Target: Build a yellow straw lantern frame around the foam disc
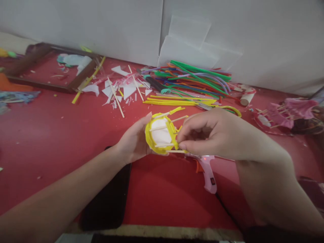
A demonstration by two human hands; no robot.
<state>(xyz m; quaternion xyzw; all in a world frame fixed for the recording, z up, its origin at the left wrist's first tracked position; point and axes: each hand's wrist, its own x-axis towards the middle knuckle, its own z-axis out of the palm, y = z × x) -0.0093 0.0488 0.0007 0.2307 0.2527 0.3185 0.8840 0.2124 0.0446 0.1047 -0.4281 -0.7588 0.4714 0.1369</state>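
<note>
A small round basket frame (162, 133) has a white base, a yellow pipe-cleaner rim and several thin wooden sticks standing from it. My left hand (136, 140) holds it from the left side, thumb at the top edge and fingers partly hidden beneath. My right hand (210, 133) is at its right side, thumb and forefinger pinched on a yellow pipe cleaner (175, 135) that runs along the sticks. Below my right hand lies a pink glue gun (209, 175) with an orange trigger and a small lit red light; its nozzle is hidden.
Yellow pipe cleaners (177, 101) and a multicoloured pile (197, 79) lie behind the hands. White paper scraps (129, 92) and loose sticks (116, 98) are to their left. A black phone (106, 199) lies under my left forearm. At left is a brown frame (71, 82); at right, a pink stick-and-fabric piece (280, 114).
</note>
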